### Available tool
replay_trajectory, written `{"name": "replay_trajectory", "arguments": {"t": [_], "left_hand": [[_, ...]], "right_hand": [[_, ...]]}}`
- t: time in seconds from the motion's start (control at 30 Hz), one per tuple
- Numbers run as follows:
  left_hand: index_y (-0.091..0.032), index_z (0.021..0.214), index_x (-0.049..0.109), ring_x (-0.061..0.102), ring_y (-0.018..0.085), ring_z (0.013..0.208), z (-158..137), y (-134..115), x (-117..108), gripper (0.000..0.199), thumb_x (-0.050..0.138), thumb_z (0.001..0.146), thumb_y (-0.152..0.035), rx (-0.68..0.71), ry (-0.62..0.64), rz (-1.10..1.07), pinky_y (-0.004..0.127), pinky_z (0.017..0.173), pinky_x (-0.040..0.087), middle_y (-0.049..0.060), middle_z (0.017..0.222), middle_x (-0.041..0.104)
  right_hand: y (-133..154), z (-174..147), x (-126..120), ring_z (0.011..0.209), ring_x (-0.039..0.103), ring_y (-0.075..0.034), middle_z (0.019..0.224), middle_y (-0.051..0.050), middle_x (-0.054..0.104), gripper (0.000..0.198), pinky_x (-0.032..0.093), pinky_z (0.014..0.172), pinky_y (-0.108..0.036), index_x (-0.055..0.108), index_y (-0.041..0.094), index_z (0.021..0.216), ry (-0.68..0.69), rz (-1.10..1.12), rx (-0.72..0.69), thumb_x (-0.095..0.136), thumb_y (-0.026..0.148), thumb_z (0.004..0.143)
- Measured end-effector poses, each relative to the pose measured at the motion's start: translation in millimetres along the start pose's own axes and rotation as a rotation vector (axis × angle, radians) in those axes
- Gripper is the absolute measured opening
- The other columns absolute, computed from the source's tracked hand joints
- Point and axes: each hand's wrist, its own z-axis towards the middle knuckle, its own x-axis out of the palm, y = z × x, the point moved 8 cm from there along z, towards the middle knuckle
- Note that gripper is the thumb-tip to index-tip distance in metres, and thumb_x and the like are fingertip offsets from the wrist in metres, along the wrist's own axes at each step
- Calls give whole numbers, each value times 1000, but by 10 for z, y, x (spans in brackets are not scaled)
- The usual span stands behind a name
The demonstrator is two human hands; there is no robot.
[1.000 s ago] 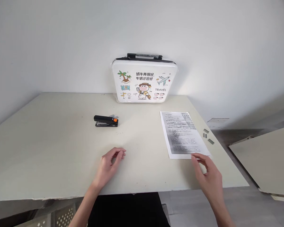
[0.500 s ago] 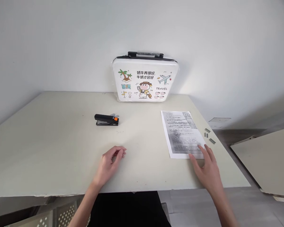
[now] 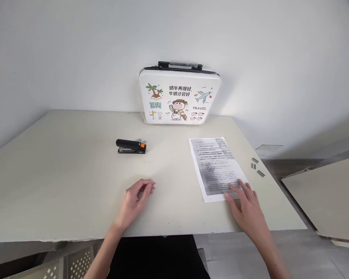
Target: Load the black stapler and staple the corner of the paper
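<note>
My right hand [image 3: 247, 206] lies with spread fingers on the lower right corner of a printed sheet of paper [image 3: 212, 164]. The fingertips press on the sheet from above; the hand is not wrapped round it. My left hand [image 3: 135, 201] rests on the table with its fingers curled in and the thumb against them, and nothing shows in it. Beyond the left hand and apart from it lies a black stapler [image 3: 131, 146] with an orange part. Grey staple strips [image 3: 140, 140] lie just behind the stapler, partly hidden by it.
A white carry case [image 3: 178, 95] with cartoon prints and a black handle stands upright against the wall at the table's back. Several more staple strips [image 3: 260, 173] lie near the right edge of the pale table [image 3: 75, 174]. A light panel [image 3: 328, 197] is to the right, beyond the table.
The sheet of paper has slid to the left and slightly towards me, with my right hand moving along on it. My left hand and the stapler have stayed in place.
</note>
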Motion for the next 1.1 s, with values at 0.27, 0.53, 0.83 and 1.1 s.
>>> {"name": "replay_trajectory", "arguments": {"t": [0.27,0.53,0.83,1.1], "left_hand": [[-23,104,71,74,21,88,-6,-15,-4,32,53,105,-49,6,5,12,34,85,61,6,97,76],[-26,114,71,60,29,129,-85,-178,-40,26,48,108,-38,267,-65,259,47,111,50,9,130,69],[-28,154,53,31,36,158,-247,229,-312,54,54,105,-51,265,11,694,61,126,29,7,166,45],[-36,159,48,28,34,160,-247,559,-1039,60,52,104,-58,221,129,744,60,130,23,1,168,42]], "right_hand": [[529,-233,36,157,32,-40,164,-11,46,44,41,119,-70,64,27,133,84,37,-127,44,57,107],[1238,-570,70,149,47,-42,156,-9,56,32,56,106,-63,68,30,128,88,37,-303,54,47,105],[2187,-684,71,127,68,-25,139,-5,70,38,60,104,-37,64,34,141,447,472,-477,60,30,103],[1600,-185,198,101,75,-23,122,-9,75,33,60,62,-25,74,28,117,425,618,-185,48,46,108]]}}
